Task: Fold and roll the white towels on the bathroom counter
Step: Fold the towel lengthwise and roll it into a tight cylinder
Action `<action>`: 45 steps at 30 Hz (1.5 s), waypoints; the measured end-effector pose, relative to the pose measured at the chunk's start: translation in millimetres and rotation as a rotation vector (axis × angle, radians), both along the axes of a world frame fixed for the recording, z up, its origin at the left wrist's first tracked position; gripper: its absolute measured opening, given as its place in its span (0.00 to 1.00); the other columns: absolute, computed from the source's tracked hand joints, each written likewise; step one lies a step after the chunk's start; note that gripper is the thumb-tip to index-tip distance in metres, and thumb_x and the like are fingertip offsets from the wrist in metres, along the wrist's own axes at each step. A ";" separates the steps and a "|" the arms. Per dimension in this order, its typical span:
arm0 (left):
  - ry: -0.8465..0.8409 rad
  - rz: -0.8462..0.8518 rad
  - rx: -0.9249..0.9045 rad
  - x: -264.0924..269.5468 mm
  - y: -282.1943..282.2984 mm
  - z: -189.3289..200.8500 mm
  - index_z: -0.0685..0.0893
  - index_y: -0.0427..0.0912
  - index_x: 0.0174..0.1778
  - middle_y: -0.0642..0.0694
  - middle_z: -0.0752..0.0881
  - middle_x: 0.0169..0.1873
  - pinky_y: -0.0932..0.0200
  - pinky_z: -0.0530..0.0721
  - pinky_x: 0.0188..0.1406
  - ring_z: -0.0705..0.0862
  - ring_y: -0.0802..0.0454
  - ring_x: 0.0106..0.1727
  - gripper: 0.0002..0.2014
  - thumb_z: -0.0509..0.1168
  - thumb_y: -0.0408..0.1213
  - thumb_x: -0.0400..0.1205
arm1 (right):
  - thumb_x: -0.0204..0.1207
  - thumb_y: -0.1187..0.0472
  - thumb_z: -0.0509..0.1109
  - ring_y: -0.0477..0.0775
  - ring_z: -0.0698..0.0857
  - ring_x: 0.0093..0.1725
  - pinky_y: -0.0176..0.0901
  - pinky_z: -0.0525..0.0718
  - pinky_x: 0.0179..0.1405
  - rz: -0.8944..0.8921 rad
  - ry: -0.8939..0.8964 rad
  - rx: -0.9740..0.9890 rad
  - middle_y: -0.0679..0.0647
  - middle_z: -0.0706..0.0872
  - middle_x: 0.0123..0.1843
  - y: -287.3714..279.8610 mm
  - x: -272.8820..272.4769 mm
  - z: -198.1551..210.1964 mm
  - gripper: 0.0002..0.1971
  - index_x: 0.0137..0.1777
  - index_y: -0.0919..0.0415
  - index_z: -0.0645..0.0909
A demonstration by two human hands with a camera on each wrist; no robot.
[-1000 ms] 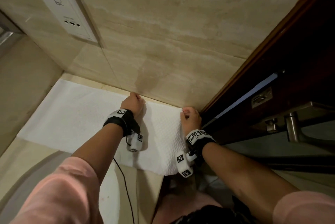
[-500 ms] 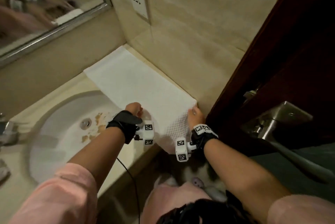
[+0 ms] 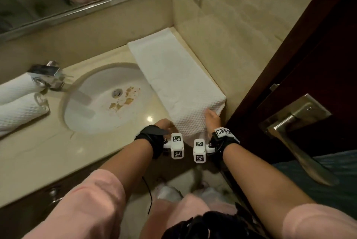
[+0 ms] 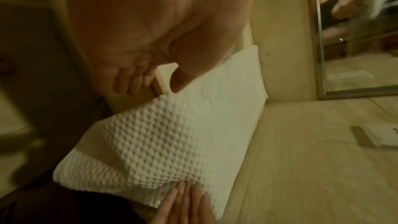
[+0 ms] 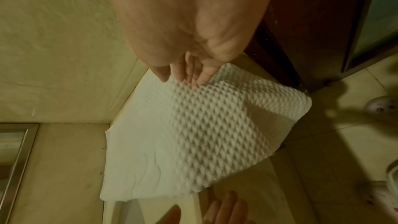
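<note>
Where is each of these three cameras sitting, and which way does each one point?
Head: worn high, looking down at the sink, towel, both forearms.
Left wrist: looks along the left hand at the towel.
Right wrist: looks along the right hand down onto the towel.
All three share the towel; each wrist view catches the other hand's fingertips.

The white towel (image 3: 173,76) I work on lies flat, folded into a long strip along the side wall, its waffle-textured near end hanging over the counter's front edge. Two rolled white towels (image 3: 17,103) lie side by side left of the sink.
</note>
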State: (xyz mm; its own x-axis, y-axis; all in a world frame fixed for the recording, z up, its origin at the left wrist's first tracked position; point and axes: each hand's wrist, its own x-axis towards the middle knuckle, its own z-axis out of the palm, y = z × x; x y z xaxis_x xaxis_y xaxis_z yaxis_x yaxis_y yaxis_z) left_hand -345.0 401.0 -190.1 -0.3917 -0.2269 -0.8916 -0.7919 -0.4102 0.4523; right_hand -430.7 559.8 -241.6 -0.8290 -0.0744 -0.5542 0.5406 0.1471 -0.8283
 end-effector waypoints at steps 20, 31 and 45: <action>0.091 -0.151 -0.227 3.4 4.5 -12.4 0.82 0.28 0.56 0.33 0.84 0.50 0.51 0.85 0.50 0.80 0.47 0.45 0.13 0.65 0.33 0.81 | 0.81 0.67 0.62 0.54 0.80 0.49 0.42 0.78 0.52 -0.079 -0.114 0.079 0.56 0.82 0.45 12.8 -5.6 -5.1 0.08 0.50 0.67 0.83; -0.102 -0.529 -0.528 32.5 -52.3 -12.2 0.80 0.36 0.32 0.37 0.84 0.37 0.53 0.84 0.39 0.86 0.40 0.43 0.05 0.63 0.29 0.74 | 0.81 0.77 0.58 0.70 0.72 0.73 0.53 0.69 0.71 0.079 -0.035 0.137 0.76 0.73 0.72 5.0 12.6 9.3 0.20 0.71 0.86 0.63; -0.087 -0.553 -0.664 14.6 -69.9 -8.5 0.79 0.34 0.36 0.41 0.84 0.29 0.61 0.80 0.20 0.83 0.49 0.25 0.13 0.72 0.40 0.76 | 0.79 0.62 0.69 0.55 0.78 0.47 0.43 0.76 0.49 0.152 0.077 0.314 0.54 0.81 0.42 15.1 -3.2 -17.9 0.07 0.53 0.64 0.77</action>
